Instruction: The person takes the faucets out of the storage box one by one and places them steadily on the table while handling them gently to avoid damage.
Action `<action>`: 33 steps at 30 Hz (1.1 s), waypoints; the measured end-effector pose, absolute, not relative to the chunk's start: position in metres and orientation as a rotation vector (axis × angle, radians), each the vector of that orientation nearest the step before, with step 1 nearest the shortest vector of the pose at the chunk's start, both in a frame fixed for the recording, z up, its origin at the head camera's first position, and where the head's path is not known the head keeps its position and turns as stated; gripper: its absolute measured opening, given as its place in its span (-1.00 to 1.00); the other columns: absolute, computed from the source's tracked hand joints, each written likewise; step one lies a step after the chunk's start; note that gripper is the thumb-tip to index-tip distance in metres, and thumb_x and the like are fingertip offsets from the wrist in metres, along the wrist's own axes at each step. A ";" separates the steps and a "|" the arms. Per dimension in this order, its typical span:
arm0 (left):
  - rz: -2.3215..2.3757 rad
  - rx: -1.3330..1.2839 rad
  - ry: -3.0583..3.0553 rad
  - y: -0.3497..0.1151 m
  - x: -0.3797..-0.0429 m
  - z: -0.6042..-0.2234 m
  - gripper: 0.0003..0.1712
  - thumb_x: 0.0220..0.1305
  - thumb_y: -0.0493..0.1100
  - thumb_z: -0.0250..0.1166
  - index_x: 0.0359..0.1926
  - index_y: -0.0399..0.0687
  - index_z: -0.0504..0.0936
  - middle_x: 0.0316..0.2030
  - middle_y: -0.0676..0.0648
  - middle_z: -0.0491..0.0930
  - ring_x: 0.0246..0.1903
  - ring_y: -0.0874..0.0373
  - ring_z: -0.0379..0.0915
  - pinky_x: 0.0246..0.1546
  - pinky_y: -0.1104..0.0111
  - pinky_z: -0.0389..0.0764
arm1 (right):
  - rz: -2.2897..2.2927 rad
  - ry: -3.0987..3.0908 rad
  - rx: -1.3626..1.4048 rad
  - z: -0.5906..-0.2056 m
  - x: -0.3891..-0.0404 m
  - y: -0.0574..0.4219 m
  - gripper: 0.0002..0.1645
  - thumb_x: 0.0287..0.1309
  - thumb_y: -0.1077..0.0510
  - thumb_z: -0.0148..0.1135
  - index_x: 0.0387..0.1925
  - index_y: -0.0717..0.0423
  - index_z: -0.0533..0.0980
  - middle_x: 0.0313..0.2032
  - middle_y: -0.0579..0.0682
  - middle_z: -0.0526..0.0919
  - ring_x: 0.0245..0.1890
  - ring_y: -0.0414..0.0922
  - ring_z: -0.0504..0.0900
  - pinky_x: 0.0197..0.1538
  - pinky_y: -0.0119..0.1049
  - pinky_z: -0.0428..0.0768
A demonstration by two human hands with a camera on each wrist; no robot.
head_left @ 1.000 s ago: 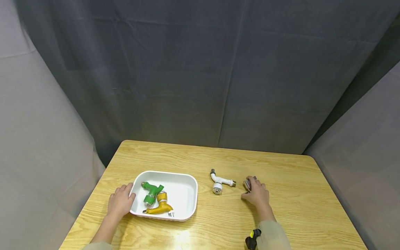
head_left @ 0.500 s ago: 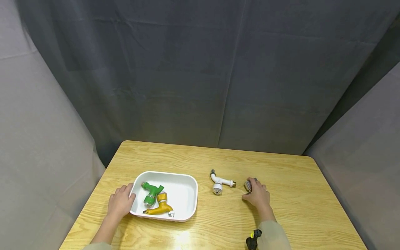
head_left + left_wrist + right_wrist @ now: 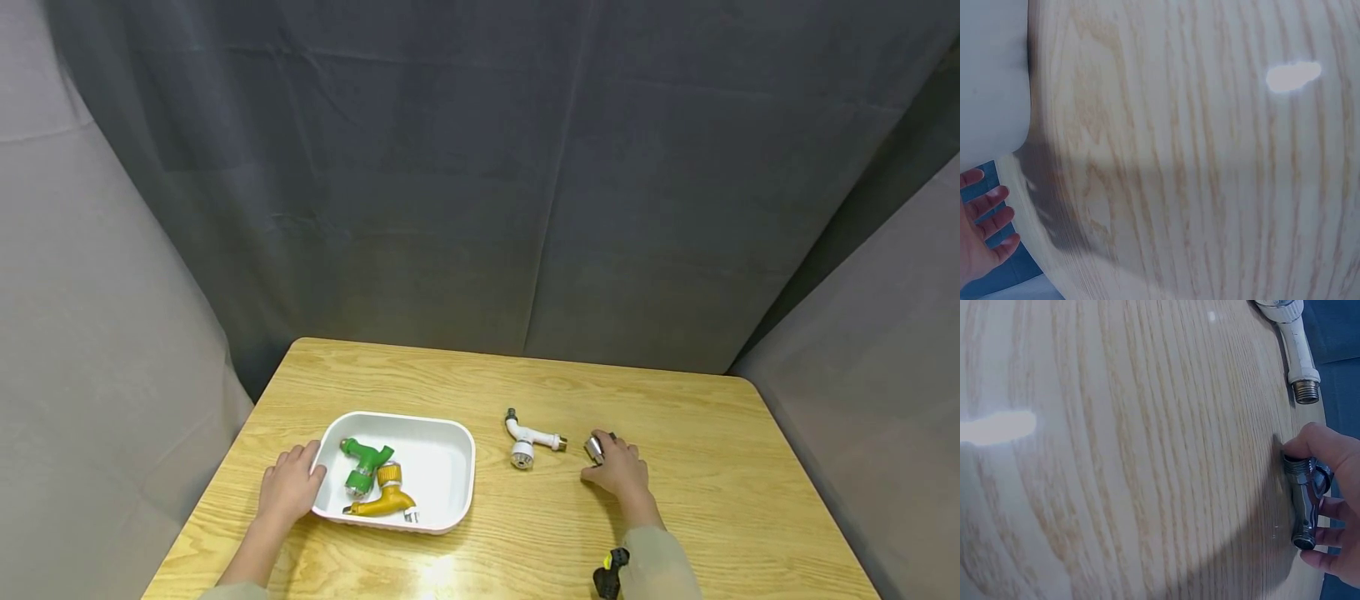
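Note:
At the left of the table, my left hand point(image 3: 290, 481) rests against the left side of a white plastic basin point(image 3: 442, 523). Its fingers look loosely extended in the left wrist view. Inside the basin lie a green tap point(image 3: 365, 462) and a yellow tap point(image 3: 386, 498). My right hand point(image 3: 621, 471) holds a small chrome tap point(image 3: 1305, 500) on the table, thumb at its threaded end and fingertips along the far side. The palm hides part of it in the head view. A white tap point(image 3: 534, 434) lies just left of that hand, apart from it.
The wooden table point(image 3: 720, 483) ends at a dark grey curtain point(image 3: 450, 208) behind, with light grey curtains on both sides. A black and yellow device point(image 3: 611, 573) sits by the right sleeve.
The chrome tap has turned slightly under my right hand, and more of its shiny end shows. My left hand, the basin and the other taps stay put.

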State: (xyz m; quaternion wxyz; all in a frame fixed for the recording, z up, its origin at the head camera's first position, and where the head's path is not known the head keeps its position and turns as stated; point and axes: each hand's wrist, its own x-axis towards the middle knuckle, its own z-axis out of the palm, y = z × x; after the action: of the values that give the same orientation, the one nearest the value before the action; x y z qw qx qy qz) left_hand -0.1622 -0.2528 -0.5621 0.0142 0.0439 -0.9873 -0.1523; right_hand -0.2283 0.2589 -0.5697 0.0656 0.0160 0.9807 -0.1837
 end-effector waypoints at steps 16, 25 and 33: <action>-0.482 0.134 -3.065 -0.252 -0.162 -0.561 -0.47 0.27 -0.08 -0.02 0.22 -0.21 0.30 0.02 -0.33 0.40 0.02 -0.25 0.28 -0.07 -0.15 0.31 | -0.556 2.900 0.057 -0.564 -0.225 0.258 -0.05 -0.09 -0.02 0.30 0.33 0.09 0.13 0.10 0.44 0.27 0.07 0.37 0.22 -0.13 0.26 0.33; -0.485 0.133 -3.072 -0.252 -0.161 -0.560 -0.46 0.27 -0.08 -0.03 0.23 -0.21 0.29 0.03 -0.33 0.39 0.03 -0.26 0.28 -0.07 -0.15 0.30 | -0.626 2.897 0.079 -0.560 -0.225 0.257 -0.02 -0.09 -0.03 0.31 0.35 0.05 0.07 0.13 0.44 0.21 0.09 0.38 0.18 -0.04 0.32 0.17; -0.487 0.140 -3.072 -0.252 -0.162 -0.561 -0.45 0.27 -0.08 -0.03 0.24 -0.21 0.29 0.04 -0.33 0.39 0.03 -0.25 0.28 -0.06 -0.15 0.30 | -0.636 2.992 0.010 -0.536 -0.230 0.243 -0.01 -0.05 -0.08 0.30 0.37 0.01 0.04 0.17 0.36 0.21 0.15 0.36 0.15 0.07 0.37 0.06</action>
State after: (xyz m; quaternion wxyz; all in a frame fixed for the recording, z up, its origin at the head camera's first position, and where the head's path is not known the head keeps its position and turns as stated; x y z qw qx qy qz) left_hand -0.1621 -0.2524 -0.5612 0.0140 0.0449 -0.9866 -0.1564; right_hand -0.2303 0.2427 -0.5355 0.0413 0.0032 0.9773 -0.2078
